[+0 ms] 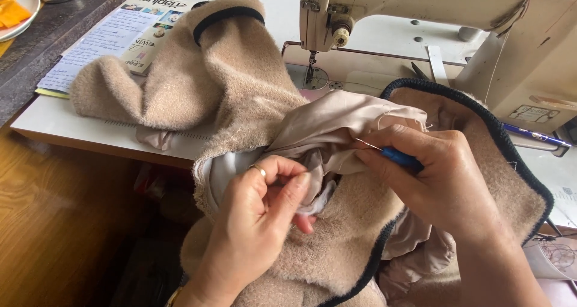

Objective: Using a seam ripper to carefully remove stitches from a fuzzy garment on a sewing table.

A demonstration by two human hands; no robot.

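Picking at a seam, the right hand (445, 181) pinches a blue-handled seam ripper (399, 158), its thin metal tip aimed left into the pale satin lining (336, 129) of a beige fleece coat (240, 84). Its grip is closed tight round the handle. The left hand (264, 217), wearing a ring, has its thumb and fingers shut on a fold of that lining just beside the tip. The coat lies bunched over the desk's front edge, one sleeve spread toward the left edge, its dark-trimmed hem (505, 138) curling round the right wrist, the rest hanging toward the lap. Risk lies mainly in the point: the satin looks thin and frayed at its raw edge, so a push too deep, or a slip off the thread, could slice the lining rather than the stitch. The left fingertips (300, 190) sit near the tip's line and could be pricked if the fabric gives suddenly. Pulling the fold too hard might tear the seam further. The coat's weight off the front edge could also drag the work away. A sewing machine (421, 12) stands at the desk's back edge, papers (114, 36) at its far left corner.
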